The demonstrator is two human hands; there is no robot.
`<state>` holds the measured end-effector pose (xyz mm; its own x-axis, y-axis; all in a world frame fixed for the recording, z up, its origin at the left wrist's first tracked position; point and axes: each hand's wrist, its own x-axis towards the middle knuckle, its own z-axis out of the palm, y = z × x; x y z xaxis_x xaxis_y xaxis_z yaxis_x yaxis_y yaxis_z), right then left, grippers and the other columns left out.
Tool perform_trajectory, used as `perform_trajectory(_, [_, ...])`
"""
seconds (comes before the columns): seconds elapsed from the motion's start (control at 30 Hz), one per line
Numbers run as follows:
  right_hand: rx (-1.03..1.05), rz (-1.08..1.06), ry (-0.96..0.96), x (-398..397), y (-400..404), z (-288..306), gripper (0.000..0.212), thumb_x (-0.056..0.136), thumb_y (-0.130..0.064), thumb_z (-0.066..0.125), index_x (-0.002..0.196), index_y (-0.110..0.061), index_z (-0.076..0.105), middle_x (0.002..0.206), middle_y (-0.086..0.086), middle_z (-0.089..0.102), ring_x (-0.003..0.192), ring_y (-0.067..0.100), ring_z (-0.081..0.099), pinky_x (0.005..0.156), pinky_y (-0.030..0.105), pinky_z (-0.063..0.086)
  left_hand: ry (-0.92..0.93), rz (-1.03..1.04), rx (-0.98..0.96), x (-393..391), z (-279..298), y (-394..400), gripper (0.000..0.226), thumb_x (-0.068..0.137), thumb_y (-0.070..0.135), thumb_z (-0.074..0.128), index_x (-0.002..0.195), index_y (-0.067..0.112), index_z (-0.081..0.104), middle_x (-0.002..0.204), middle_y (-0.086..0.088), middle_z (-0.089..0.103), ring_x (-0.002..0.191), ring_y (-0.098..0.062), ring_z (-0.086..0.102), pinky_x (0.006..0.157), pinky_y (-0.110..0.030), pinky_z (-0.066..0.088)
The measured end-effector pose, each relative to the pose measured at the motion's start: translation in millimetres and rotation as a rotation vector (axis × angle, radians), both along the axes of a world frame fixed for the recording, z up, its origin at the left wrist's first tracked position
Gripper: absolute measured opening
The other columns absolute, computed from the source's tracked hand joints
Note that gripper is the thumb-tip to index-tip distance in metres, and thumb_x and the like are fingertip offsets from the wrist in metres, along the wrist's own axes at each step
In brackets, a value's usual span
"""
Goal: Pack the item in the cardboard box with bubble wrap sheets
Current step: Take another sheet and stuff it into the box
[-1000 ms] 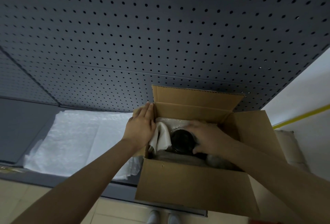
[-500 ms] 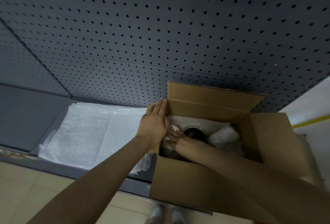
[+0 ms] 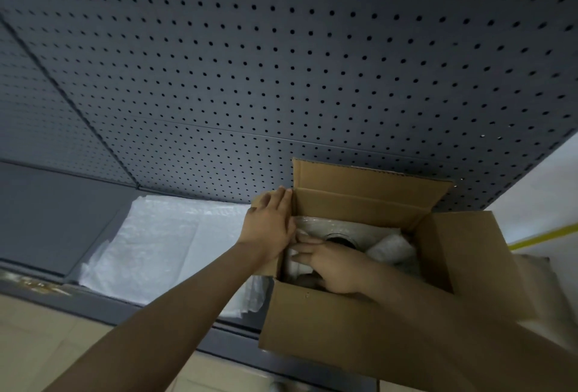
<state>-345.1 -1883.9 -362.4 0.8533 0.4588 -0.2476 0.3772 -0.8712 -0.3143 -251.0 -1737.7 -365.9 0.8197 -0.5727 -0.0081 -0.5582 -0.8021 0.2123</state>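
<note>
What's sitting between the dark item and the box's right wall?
In the head view, a crumpled wad of bubble wrap fills the gap between the dark item and the right wall of the cardboard box.

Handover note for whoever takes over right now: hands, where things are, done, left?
Left hand: flat against the box left wall, steadying it.
Right hand: inside the box, fingers straight, pressing wrap at the left side; no grip.
Item: dark, in the box, mostly under wrap.
Spare sheets: on the shelf left of the box.
Done: item in, wrap around it.
Left: finish tucking; flaps open.
</note>
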Motion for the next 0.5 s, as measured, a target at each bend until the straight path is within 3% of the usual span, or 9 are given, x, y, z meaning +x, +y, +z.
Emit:
perform_trajectory(0.13, [0.060, -0.103, -0.052, 9, -4, 32, 0.044, 0.093, -0.007, 0.046, 0.136, -0.014, 0.050, 0.148, 0.003, 0.042, 0.137, 0.017, 0.034, 0.112, 0.021, 0.019, -0.020, 0.039, 0.064, 0, 16, 17, 0.065, 0.092, 0.057, 0.021, 0.145, 0.020, 0.030, 0.153, -0.003, 0.032, 0.138, -0.023, 0.032, 0.101, -0.040, 0.039])
perform_trajectory(0.2, [0.075, -0.130, -0.103, 20, 0, 39, 0.038, 0.094, -0.006, 0.045, 0.128, -0.014, 0.059, 0.136, 0.004, 0.055, 0.127, 0.021, 0.046, 0.107, 0.025, 0.030, -0.035, 0.042, 0.092, 4, 25, 34, 0.075, 0.083, 0.063, 0.009, 0.141, 0.021, 0.035, 0.150, -0.002, 0.037, 0.133, -0.023, 0.038, 0.098, -0.038, 0.040])
perform_trajectory(0.33, [0.133, -0.269, -0.215, 51, 23, 42, 0.047, 0.090, 0.003, 0.048, 0.128, -0.021, 0.059, 0.134, 0.000, 0.057, 0.125, 0.018, 0.048, 0.104, 0.031, 0.041, -0.075, 0.085, 0.102, 27, 32, 80, 0.054, 0.096, 0.051, 0.030, 0.139, 0.020, 0.038, 0.146, -0.002, 0.043, 0.130, -0.023, 0.042, 0.098, -0.039, 0.041])
perform_trajectory(0.5, [0.203, -0.344, -0.315, 98, 104, 41, 0.045, 0.089, 0.005, 0.045, 0.122, -0.019, 0.064, 0.128, -0.001, 0.061, 0.121, 0.018, 0.049, 0.099, 0.033, 0.044, -0.039, 0.094, 0.154, 67, 22, 158, 0.051, 0.097, 0.046, 0.034, 0.140, 0.018, 0.039, 0.142, -0.002, 0.047, 0.129, -0.023, 0.044, 0.100, -0.037, 0.040])
